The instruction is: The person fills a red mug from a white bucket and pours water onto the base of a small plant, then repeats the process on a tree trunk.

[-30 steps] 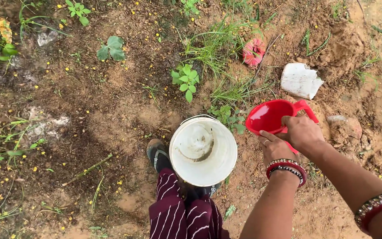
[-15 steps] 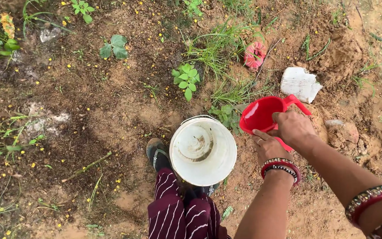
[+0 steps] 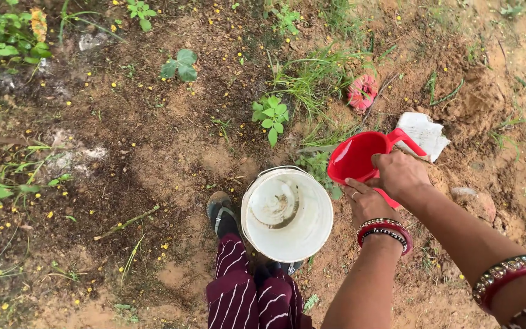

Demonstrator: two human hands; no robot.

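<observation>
Bare garden soil w/ weeds, seedlings. Both hands grip red jug (image 3: 355, 157): right hand (image 3: 399, 173) closed on rim/handle side, left hand (image 3: 365, 201) under it. Jug held just right of white bucket (image 3: 287, 214), looks empty; bucket near-empty.

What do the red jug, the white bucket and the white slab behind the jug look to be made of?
Jug: most likely plastic, a smooth, evenly red moulded shell with a one-piece handle, held by both hands, right hand and left hand. Bucket: probably plastic too, matte white, smudged inside with soil. Slab: unclear; its chalky, chipped edge suggests broken stone or plaster.
</observation>
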